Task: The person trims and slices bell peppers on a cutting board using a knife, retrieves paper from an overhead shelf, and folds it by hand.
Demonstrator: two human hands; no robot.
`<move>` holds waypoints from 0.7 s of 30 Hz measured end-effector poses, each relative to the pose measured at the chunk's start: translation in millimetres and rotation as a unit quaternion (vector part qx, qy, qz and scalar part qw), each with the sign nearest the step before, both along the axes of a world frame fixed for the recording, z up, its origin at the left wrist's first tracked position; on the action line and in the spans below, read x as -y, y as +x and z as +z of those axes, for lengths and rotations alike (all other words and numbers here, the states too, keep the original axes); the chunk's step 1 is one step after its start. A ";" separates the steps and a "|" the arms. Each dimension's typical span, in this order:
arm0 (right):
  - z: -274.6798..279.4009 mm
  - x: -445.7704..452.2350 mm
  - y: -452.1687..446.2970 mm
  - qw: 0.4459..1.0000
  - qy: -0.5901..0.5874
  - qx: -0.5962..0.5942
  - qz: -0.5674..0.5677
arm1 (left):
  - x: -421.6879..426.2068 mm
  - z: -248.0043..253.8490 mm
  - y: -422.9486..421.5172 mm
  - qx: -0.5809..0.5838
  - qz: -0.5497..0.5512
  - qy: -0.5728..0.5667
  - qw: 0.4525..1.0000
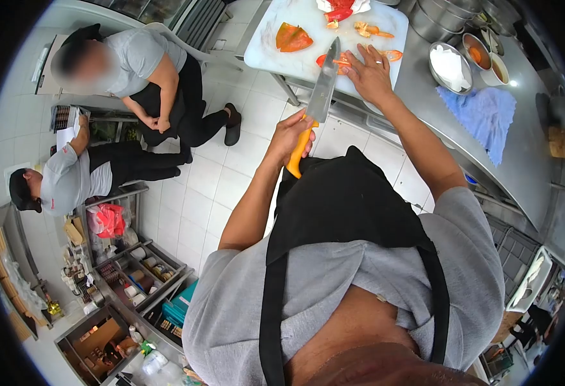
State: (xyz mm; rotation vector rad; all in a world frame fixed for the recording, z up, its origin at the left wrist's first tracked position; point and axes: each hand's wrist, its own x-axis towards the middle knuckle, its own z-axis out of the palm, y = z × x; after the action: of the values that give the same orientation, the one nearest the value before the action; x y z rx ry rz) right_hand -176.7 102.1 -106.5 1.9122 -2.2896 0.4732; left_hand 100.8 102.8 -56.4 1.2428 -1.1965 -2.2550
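Note:
My left hand [290, 138] is wrapped round the yellow handle of a large kitchen knife [325, 83]. Its blade reaches up over the white cutting board [266, 55], beside orange-red pepper slices [342, 64]. On the other side of the blade, my right hand [369, 74] rests with spread fingers over the slices, touching the pepper. Another pepper slice [393, 55] lies by its fingertips. A broad piece of pepper [293, 37] is farther left on the board. Pale pepper trimmings [372, 29] and a red piece [339, 14] lie toward the far edge.
Right of the board, a steel counter [520, 128] holds a metal bowl with white contents [449, 67], small sauce bowls [476, 51], pots [433, 22] and a blue cloth [482, 119]. Two people sit at the left. Drawers of supplies [137, 273] stand lower left.

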 end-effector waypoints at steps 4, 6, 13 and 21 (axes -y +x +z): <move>-0.3 0.9 -1.6 1.000 0.002 -0.003 -0.001 | -7.5 2.4 -1.7 0.010 0.001 -0.002 1.000; -1.0 0.3 -1.3 1.000 0.008 -0.014 0.001 | -1.4 0.5 -9.5 0.016 0.011 -0.007 1.000; 3.5 -1.9 -4.6 0.999 0.030 -0.002 0.019 | -2.0 4.1 -18.0 0.023 -0.001 -0.016 1.000; -4.3 -2.0 -6.2 0.999 0.000 -0.002 0.034 | -0.6 -2.0 -32.3 0.020 0.006 -0.025 0.999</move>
State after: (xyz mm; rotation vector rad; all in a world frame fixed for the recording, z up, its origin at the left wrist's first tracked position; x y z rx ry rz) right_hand -182.8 104.0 -110.8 1.9948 -2.2268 0.4764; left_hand 68.5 103.4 -58.3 1.2783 -1.2492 -2.1872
